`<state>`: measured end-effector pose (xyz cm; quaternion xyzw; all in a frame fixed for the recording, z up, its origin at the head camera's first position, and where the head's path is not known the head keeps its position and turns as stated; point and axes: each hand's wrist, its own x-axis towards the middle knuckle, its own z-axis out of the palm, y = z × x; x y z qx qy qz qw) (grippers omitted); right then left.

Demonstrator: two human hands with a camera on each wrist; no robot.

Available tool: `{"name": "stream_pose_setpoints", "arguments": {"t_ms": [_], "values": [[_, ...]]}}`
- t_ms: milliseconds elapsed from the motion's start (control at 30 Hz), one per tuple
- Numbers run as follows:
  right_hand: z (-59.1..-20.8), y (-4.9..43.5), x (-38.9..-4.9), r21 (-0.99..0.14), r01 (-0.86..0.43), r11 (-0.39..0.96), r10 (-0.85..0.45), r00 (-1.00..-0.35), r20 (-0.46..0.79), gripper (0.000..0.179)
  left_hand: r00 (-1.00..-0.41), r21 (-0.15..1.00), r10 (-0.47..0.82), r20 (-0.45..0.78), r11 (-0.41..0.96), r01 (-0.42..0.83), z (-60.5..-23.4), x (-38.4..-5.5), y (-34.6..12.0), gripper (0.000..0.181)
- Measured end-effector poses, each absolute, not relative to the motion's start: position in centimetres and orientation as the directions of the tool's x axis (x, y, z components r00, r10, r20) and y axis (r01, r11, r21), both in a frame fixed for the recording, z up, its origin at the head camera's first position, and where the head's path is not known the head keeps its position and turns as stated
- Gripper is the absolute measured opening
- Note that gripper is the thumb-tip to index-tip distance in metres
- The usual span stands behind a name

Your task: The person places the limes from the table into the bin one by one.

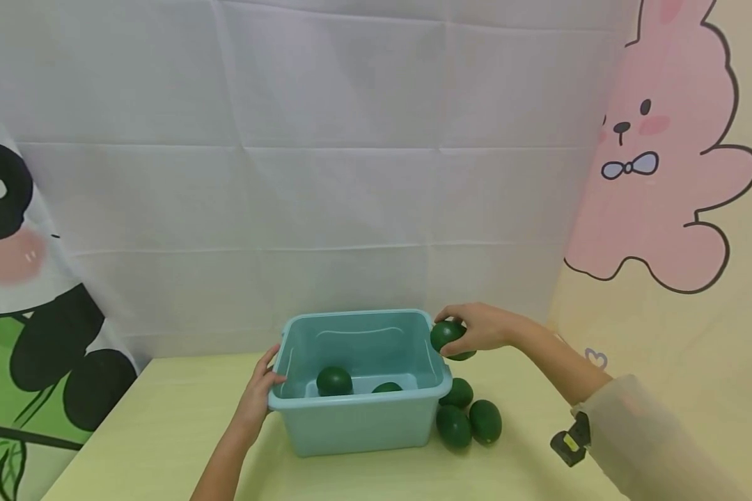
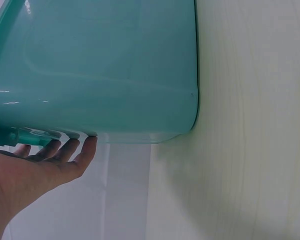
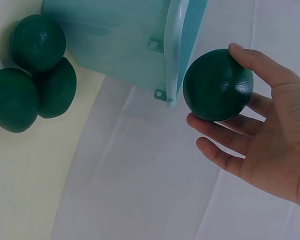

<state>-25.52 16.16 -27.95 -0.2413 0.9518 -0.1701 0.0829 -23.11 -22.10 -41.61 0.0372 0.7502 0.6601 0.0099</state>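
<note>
A light teal plastic bin (image 1: 357, 426) stands on the table, with one avocado (image 1: 335, 381) in plain sight inside and another avocado (image 1: 387, 387) mostly hidden by the front wall. My left hand (image 1: 255, 400) holds the bin's left rim; in the left wrist view the fingers of that left hand (image 2: 52, 162) touch it below the rim. Just outside the bin's right rim, my right hand (image 1: 484, 327) grips a glossy dark green avocado (image 3: 217, 85) between thumb and fingers. Below it, three more avocados (image 1: 454, 426) lie clustered beside the bin's right wall.
The pale yellow table (image 1: 182, 417) ends at a white hanging cloth (image 1: 338, 195) behind the bin. A wall with a pink rabbit drawing (image 1: 670, 202) is on the right. Panda artwork (image 1: 12, 243) is on the left.
</note>
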Motion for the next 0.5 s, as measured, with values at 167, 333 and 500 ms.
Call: {"name": "stream_pose_setpoints", "arguments": {"t_ms": [167,333,500], "values": [[-27.9,15.6,-25.7,-0.363,-0.43,0.827,-0.489,-0.868,-0.085,0.057,-0.996,0.99,0.08,0.041,0.134,0.052,-41.6,-23.1,-22.0,0.065],[-27.9,14.8,-25.9,-0.378,-0.43,0.82,-0.496,-0.863,-0.096,0.059,-0.996,0.99,0.076,0.037,0.136,0.047,-41.5,-23.1,-21.9,0.065],[-28.0,14.1,-26.2,-0.379,-0.433,0.818,-0.502,-0.859,-0.101,0.06,-0.997,0.99,0.072,0.031,0.133,0.04,-41.4,-23.0,-22.0,0.065]]}}
